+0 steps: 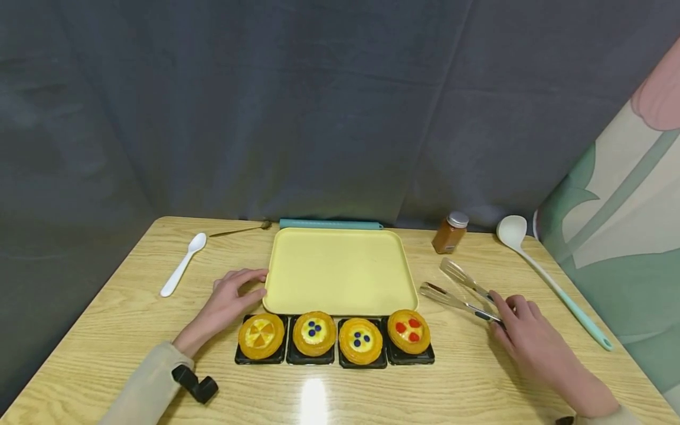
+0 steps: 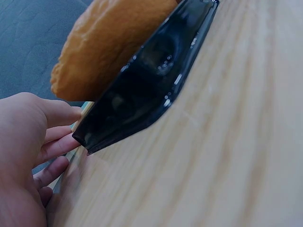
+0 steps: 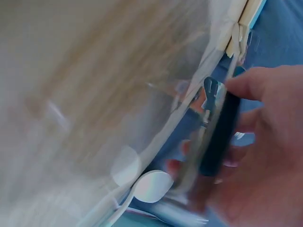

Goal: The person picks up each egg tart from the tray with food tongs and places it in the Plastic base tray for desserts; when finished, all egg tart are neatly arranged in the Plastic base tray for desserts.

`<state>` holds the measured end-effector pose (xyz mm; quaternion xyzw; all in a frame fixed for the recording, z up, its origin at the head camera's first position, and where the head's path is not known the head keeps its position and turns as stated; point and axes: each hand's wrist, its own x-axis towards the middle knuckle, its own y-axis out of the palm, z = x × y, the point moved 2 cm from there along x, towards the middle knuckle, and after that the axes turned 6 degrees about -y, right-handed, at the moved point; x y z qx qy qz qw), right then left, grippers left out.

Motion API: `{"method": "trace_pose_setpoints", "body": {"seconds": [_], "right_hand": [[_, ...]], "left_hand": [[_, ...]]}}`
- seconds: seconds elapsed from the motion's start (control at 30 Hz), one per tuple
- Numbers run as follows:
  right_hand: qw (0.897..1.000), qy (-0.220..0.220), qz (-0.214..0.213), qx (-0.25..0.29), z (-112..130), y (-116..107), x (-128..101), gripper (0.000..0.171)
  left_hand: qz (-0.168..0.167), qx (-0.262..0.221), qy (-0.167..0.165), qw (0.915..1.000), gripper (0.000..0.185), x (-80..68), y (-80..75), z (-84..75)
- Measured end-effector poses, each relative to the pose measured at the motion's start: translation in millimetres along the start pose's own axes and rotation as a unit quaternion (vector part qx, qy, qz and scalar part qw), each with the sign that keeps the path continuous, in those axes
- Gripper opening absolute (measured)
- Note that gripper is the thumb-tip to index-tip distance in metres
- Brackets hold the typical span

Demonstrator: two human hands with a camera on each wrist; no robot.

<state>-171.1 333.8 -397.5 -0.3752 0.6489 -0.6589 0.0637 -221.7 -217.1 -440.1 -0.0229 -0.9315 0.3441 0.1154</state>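
My left hand [image 1: 229, 298] rests at the left rim of a pale yellow rectangular tray [image 1: 340, 271], its thumb and fingertips against the edge. In the left wrist view its fingers are extended beside a black plastic holder [image 2: 137, 90] with a pastry [image 2: 104, 47] on it. Metal tongs [image 1: 462, 306] with dark grips are held in my right hand [image 1: 533, 339], their tips spread and pointing toward the tray's right side. Nothing is between the tips. In front of the tray several tarts stand in a row: one with orange wedges [image 1: 261, 336], two with blueberries, one with red pieces [image 1: 408, 332].
Left of the tray lie a white spoon [image 1: 183, 265] and a thin dark spoon [image 1: 240, 229]. A teal rod-like object [image 1: 330, 224] lies behind the tray. A reddish-brown jar [image 1: 450, 234] with a silver lid stands back right, near a long white-and-mint ladle [image 1: 552, 280].
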Motion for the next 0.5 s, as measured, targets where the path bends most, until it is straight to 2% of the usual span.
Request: {"method": "trace_pose_setpoints", "body": {"seconds": [0.1,0.2,0.33,0.5], "right_hand": [[1.0,-0.012,-0.009,-0.006,-4.5,3.3,0.7,0.04],[1.0,-0.005,-0.003,-0.01,-8.2,6.6,0.8,0.047],[1.0,0.013,0.011,-0.011,-12.0,10.2,0.0,0.061],[0.999,0.031,0.041,-0.007,-14.2,10.2,2.7,0.062]], "left_hand": [[0.002,0.0,0.001,1.0,0.043,0.2,0.6,-0.4],[0.003,0.002,0.002,1.0,0.043,0.4,0.7,-0.4],[0.003,0.001,0.0,1.0,0.043,0.5,0.1,-0.1],[0.002,0.001,-0.004,1.0,0.042,0.3,-0.3,1.1]]}}
